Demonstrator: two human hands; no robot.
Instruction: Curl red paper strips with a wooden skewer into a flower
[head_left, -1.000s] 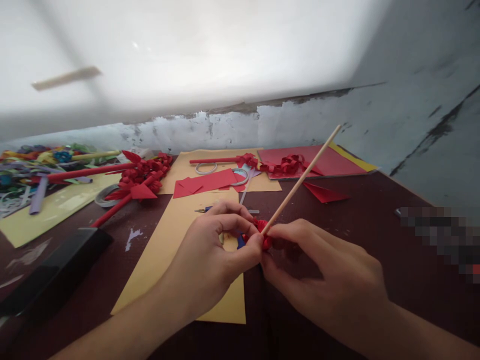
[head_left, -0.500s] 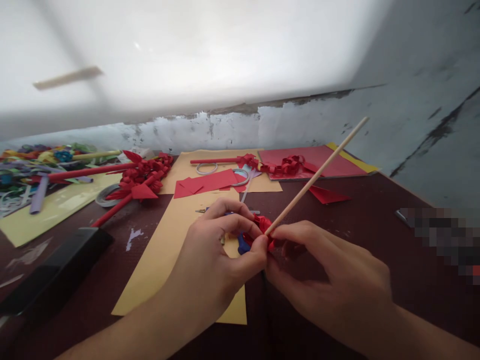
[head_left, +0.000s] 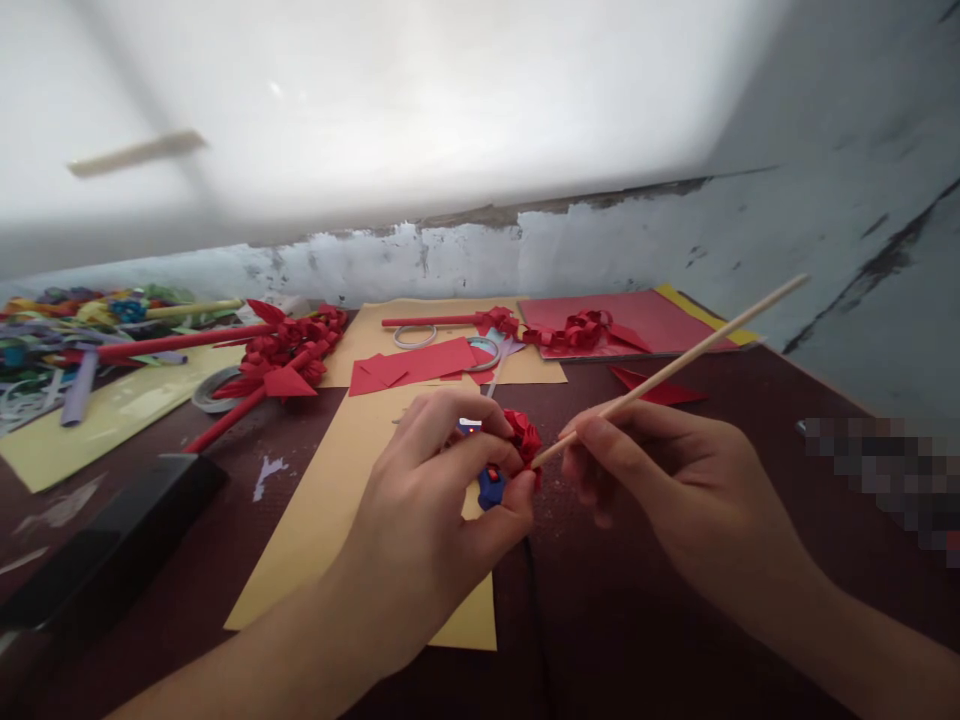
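Observation:
My left hand (head_left: 450, 490) is closed, pinching a small red paper flower (head_left: 523, 435) between thumb and fingers. A thin wooden stick (head_left: 697, 350) slants up to the right, its lower tip touching the flower by my left thumb. My right hand (head_left: 675, 480) grips the stick near that lower end, between thumb and fingers. Behind my left fingers a blue object (head_left: 491, 487) shows in part on the table; the hand hides the rest.
Red paper flowers on stems (head_left: 289, 350) lie at the left, beside a black box-like object (head_left: 112, 540). Yellow paper (head_left: 300, 540) runs under my left hand. Tape rings (head_left: 414, 337), red paper pieces (head_left: 420, 366) and a red sheet (head_left: 675, 325) lie farther back.
My right hand has moved off the flower and up onto the stick. The stick leans lower to the right. My left hand keeps hold of the flower.

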